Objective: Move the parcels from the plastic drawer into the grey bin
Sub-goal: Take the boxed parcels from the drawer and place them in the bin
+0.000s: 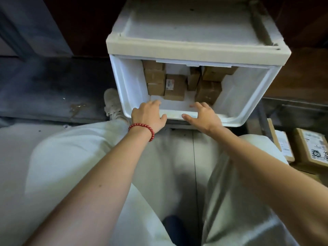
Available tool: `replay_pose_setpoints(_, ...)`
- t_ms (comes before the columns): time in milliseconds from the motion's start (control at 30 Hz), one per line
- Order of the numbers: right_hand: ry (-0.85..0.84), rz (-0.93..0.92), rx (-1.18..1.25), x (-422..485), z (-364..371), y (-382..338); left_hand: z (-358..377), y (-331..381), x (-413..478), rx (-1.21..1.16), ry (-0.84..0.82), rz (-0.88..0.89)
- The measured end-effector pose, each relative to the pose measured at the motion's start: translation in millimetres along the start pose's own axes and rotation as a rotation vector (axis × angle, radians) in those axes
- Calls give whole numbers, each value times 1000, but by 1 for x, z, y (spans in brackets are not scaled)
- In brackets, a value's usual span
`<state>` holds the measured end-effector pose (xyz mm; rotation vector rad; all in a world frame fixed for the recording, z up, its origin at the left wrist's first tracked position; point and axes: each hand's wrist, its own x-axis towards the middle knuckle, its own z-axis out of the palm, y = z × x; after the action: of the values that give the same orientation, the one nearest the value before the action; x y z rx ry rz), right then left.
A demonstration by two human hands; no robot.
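Head view: single wide-angle camera, looking steeply down and forward, close above plastic drawer (195, 96) at upper centre.

The plastic drawer (131, 82) under the fingers (154, 103) is white, its frame (195, 48) cream. Beyond the fingers, the parcels (174, 87) are plain brown cardboard, one with a white label marked red. Behind the fingers sit a red bead bracelet (142, 126) and pale grey-green trousers (71, 157). Far right of the fingers, brown boxes (310, 150) carry white labels printed black.
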<state>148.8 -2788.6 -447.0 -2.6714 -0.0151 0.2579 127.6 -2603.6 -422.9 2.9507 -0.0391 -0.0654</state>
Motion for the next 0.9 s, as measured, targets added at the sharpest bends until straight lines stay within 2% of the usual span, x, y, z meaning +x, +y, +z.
replay_pose_setpoints(200, -78, 4, 13, 35, 15, 13, 24, -9, 22, 35, -22, -7)
replay_pose_setpoints(433, -169, -55, -125, 64, 30, 26, 49, -12, 54, 75, -57, 4)
replay_pose_setpoints(633, -128, -92, -166, 85, 43, 33, 72, -21, 76, 145, -94, 40)
replay_pose_setpoints(900, -75, -89, -102, 97, 54, 36, 83, -25, 93, 130, -126, -27)
